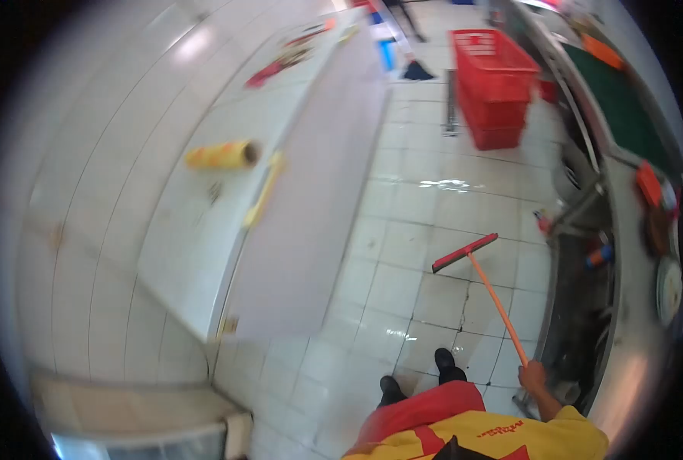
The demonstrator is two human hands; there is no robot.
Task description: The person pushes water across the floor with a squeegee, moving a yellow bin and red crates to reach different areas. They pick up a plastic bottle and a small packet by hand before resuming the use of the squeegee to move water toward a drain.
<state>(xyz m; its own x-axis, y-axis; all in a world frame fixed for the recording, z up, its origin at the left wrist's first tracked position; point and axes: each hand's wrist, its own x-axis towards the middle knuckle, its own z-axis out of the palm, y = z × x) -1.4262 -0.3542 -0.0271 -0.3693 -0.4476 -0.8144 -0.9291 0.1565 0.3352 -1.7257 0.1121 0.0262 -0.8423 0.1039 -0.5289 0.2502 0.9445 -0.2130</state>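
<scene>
My right hand (532, 376) is closed around the end of an orange handle, part of a floor squeegee (499, 305). Its red head, edged in dark rubber, rests on the wet white floor tiles (387, 249) ahead of my black boots (445, 359). Water glistens on the tiles beyond the head and nearer my feet. My left hand does not show. I wear a yellow shirt (495, 433) and a red apron or garment below it.
Stacked red baskets (495, 92) stand ahead, near a dark mop head (418, 70). On the left, a white chest-like unit (196, 230) carries a yellow roll (223, 155). A metal counter (625, 307) runs along the right. Another person's leg (412, 21) shows at the back.
</scene>
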